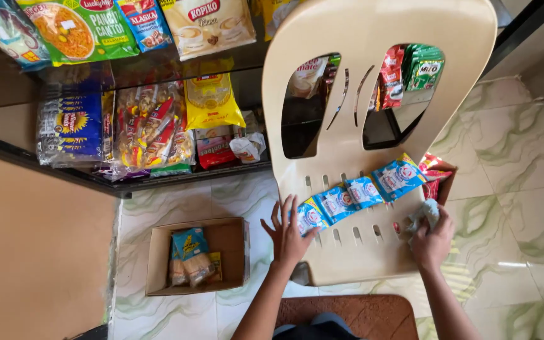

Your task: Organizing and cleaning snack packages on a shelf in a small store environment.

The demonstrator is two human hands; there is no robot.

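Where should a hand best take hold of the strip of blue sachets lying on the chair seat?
At its free upper-right end sachet, coming from the right: the strip of blue sachets lies flat across the chair seat, and the left hand already rests at the lower-left end.

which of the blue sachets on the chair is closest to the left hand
The lowest, leftmost blue sachet in the strip, right beside the left hand; the other three run up toward the right.

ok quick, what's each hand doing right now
Left hand: open, fingers spread flat on the chair seat beside the strip of blue sachets.
Right hand: closed on a crumpled cloth.
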